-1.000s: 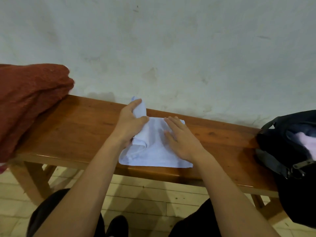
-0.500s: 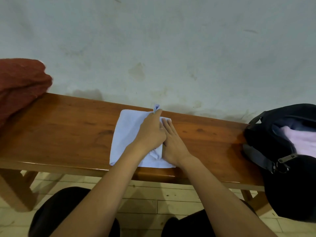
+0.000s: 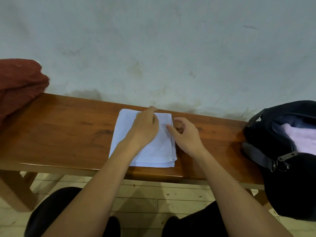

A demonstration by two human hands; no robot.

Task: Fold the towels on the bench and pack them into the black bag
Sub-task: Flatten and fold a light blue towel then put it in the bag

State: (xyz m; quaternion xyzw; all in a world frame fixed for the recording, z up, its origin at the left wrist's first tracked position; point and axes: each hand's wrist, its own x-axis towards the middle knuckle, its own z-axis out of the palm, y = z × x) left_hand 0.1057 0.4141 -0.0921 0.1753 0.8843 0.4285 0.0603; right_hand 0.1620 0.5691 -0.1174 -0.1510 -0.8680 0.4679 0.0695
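While the white towel (image 3: 145, 151) lies folded on the bench (image 3: 59, 130), both hands are at its right side.

Lying flat near the bench's middle, the towel shows stacked layers along its right edge. The left hand (image 3: 145, 129) rests on top of it, fingers reaching the far edge; whether they pinch cloth I cannot tell. The right hand (image 3: 185, 134) hovers just beside the right edge, fingers loosely curled, holding nothing. A black bag (image 3: 266, 134) sits open at the bench's right end with a pale towel (image 3: 301, 137) inside. A red cloth (image 3: 18, 86) is heaped at the left end.
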